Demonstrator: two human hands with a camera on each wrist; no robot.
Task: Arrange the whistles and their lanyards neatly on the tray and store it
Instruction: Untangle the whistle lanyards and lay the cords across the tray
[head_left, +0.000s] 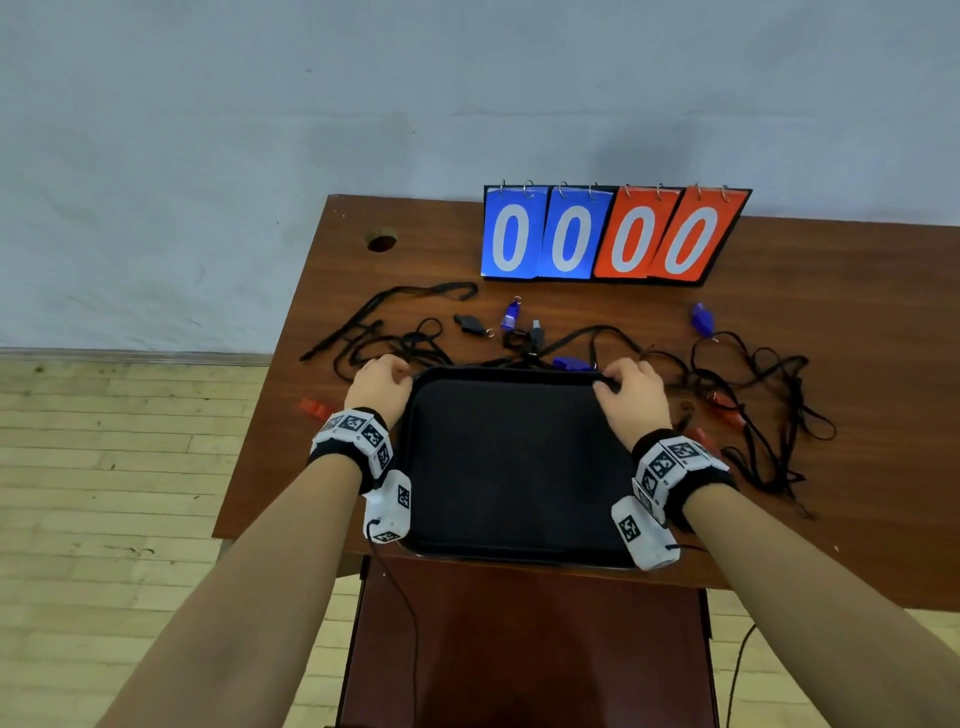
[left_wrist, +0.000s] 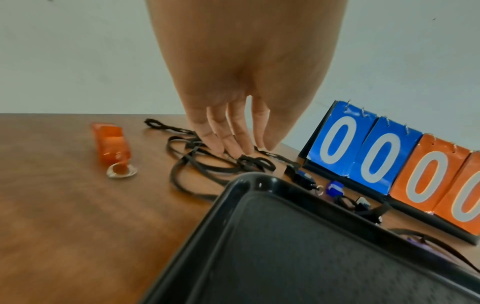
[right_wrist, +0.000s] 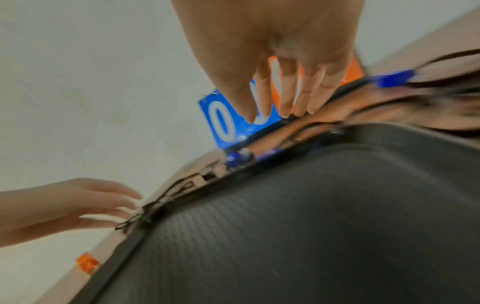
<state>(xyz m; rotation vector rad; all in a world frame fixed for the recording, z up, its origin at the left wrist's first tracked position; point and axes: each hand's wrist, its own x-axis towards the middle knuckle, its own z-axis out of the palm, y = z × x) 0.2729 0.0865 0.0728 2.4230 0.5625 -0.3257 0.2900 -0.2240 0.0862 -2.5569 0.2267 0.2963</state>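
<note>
An empty black tray (head_left: 519, 559) lies on the brown table (head_left: 857, 519), close to its near edge. My left hand (head_left: 382, 379) is at the tray's far-left corner, its straight fingers (left_wrist: 241, 148) touching a tangle of black lanyards (left_wrist: 207, 162). My right hand (head_left: 631, 382) hovers over the far-right corner with loose fingers (right_wrist: 283, 102) holding nothing. Beyond the tray lie blue whistles (head_left: 510, 316) (head_left: 702, 318), a black whistle (head_left: 470, 323), an orange whistle (left_wrist: 111, 144) at the left, and red ones in the right lanyard tangle (head_left: 763, 405).
A flip scoreboard (head_left: 613, 234) showing blue and orange zeros stands at the back of the table. A round cable hole (head_left: 382, 242) is at the far left. A dark wooden piece of furniture (head_left: 519, 649) stands under the near edge. The floor is pale wood.
</note>
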